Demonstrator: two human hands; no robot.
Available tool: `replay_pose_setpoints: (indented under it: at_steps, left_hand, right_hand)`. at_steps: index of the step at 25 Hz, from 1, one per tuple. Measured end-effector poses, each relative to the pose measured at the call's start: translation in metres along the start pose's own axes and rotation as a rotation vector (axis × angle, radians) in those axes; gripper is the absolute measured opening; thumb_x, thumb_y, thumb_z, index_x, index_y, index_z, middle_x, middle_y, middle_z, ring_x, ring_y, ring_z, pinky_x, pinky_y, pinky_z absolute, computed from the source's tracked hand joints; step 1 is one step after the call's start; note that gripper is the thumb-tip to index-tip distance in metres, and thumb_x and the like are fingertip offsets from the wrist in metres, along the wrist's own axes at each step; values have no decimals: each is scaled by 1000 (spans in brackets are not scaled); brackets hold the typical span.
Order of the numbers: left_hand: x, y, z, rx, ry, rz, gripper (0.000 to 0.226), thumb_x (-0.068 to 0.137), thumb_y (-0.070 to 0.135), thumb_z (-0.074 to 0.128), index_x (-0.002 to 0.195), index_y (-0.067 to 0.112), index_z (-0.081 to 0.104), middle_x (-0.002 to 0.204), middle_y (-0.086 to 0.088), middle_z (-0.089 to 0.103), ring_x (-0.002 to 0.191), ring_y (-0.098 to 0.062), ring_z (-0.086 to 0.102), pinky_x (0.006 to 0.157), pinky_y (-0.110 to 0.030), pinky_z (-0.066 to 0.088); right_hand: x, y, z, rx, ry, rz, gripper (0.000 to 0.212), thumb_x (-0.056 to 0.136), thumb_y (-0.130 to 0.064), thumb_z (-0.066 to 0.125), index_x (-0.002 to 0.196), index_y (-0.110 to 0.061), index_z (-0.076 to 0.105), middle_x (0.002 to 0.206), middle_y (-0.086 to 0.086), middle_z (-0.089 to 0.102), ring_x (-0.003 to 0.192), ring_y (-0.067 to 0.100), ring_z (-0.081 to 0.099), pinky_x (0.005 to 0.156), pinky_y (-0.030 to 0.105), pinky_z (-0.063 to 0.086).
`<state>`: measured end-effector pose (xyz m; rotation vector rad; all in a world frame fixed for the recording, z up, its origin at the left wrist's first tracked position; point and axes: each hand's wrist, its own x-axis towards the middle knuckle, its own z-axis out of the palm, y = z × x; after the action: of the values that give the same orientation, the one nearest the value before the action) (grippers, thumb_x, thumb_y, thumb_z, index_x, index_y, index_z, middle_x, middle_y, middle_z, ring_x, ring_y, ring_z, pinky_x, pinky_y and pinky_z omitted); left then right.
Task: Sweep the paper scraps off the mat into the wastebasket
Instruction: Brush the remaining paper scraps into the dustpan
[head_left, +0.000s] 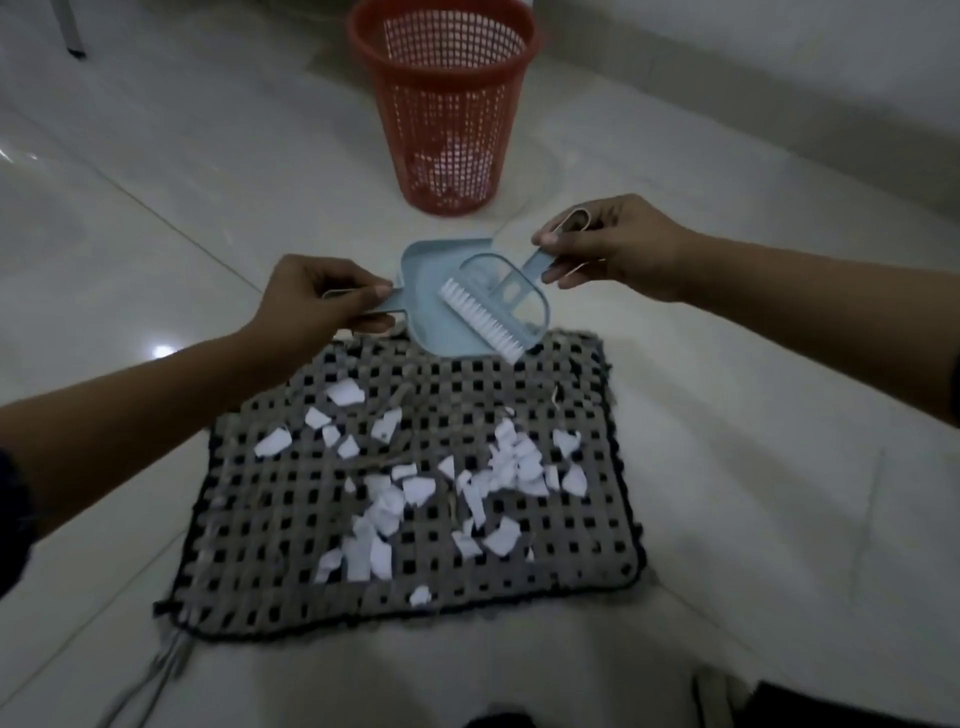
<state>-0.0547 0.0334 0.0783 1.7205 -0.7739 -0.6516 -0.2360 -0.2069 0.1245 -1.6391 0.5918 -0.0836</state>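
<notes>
A grey and black woven mat lies on the tiled floor, covered with several white paper scraps. Over its far edge my left hand grips the handle of a light blue dustpan. My right hand holds the handle of a small light blue brush, whose white bristles rest in the pan. Beyond them stands a red mesh wastebasket, upright, with some white scraps visible at its bottom.
Glossy white floor tiles surround the mat. A low white ledge runs along the far right. A dark furniture leg stands at the far left. Loose threads trail from the mat's near left corner.
</notes>
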Motion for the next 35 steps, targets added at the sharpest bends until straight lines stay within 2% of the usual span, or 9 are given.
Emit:
replay_pose_setpoints:
  at_steps: [7,10,14,16,20,24,28,33,35]
  left_hand:
    - [-36,-49,1,-2,-241,-193,21,82,3,63,99,-9,65,93,-16,68,70,-19,72,67,-23,58]
    - [-52,-73,-3,35,-276,-324,15,81,7,65,92,-3,68,96,-19,69,75,-23,72,68,-23,58]
    - [-56,-86,-16,-40,-254,-368,6,75,10,68,76,7,73,84,-11,73,78,-27,72,67,-24,58]
    - [-54,-85,-21,-41,-222,-364,6,80,4,64,80,3,69,84,-9,73,74,-23,73,68,-24,59]
    - [-52,-82,-30,-68,-222,-377,11,84,0,58,83,2,69,84,-9,72,70,-17,72,65,-20,57]
    - [-51,-86,-50,-104,-186,-380,21,84,0,59,72,10,73,75,-5,74,68,-18,72,63,-18,57]
    - [-55,-95,-60,-87,-173,-367,16,85,0,58,78,7,72,83,-10,71,69,-17,72,66,-20,57]
    - [-56,-104,-59,-142,-189,-445,21,83,2,59,73,11,75,91,-6,74,80,-22,72,67,-20,57]
    - [-55,-107,-60,-149,-187,-489,17,83,2,59,81,8,74,96,-8,73,82,-23,72,68,-21,57]
  right_hand:
    - [-53,45,28,-515,-361,178,19,82,-4,69,100,-4,72,98,18,73,75,13,72,67,15,57]
    - [-66,56,35,-614,-398,188,21,80,-7,72,101,-9,73,102,12,74,68,7,71,63,12,55]
    - [-82,67,59,-720,-520,174,15,81,-12,71,96,-12,73,81,-5,76,69,7,72,64,15,57]
    - [-89,79,80,-794,-603,117,8,83,-13,70,90,-15,73,72,-12,74,66,4,70,60,12,53]
    - [-80,91,97,-896,-517,-5,8,85,-6,65,89,-8,72,85,3,76,64,2,68,62,12,54]
    - [-65,84,90,-920,-348,-69,11,87,-4,62,94,-6,70,83,3,72,54,-12,61,53,3,49]
    - [-52,64,79,-918,-191,-145,14,85,-6,66,98,-5,71,83,2,71,53,-13,62,56,4,52]
    - [-75,62,115,-878,-470,-55,10,85,-8,66,92,-6,72,84,3,75,64,0,69,62,14,57]
    - [-78,74,133,-914,-487,-63,10,85,-4,64,89,-4,73,85,7,76,67,3,70,59,12,53]
